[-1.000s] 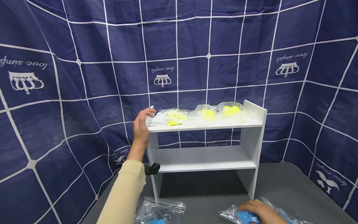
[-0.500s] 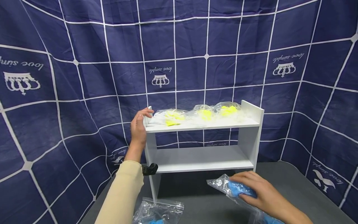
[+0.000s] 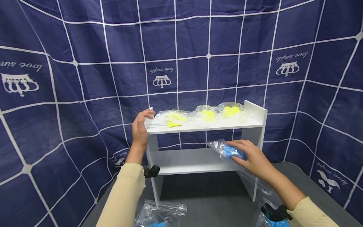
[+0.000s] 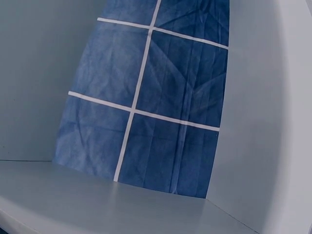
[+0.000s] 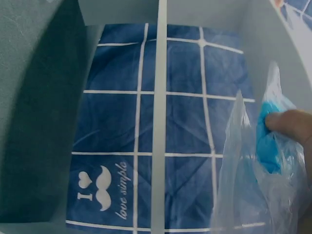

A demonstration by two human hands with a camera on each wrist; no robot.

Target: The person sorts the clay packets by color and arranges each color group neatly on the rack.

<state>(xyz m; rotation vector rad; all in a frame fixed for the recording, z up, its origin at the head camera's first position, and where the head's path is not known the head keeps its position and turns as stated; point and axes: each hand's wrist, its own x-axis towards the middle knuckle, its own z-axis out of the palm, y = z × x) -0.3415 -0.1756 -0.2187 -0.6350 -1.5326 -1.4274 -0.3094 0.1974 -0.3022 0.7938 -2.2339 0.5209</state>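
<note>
With the fingers of our right hand (image 3: 255, 160) we pinch a blue-filled bag (image 3: 233, 152), before the white shelf's (image 3: 184, 161) lower board. From there, between nine and ten o'clock, our left hand (image 3: 140, 130) curls its fingers over the shelf's end; yellow-filled bags (image 3: 208, 115) lie from ten to twelve. On the table (image 3: 212, 205), others hold blue at eight (image 3: 158, 224) and five.

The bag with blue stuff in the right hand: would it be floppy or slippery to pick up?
The bag is probably floppy: its clear plastic is wrinkled, and a loose part trails below the right hand. It may be a bit slippery too, since the plastic looks smooth and shiny.
</note>
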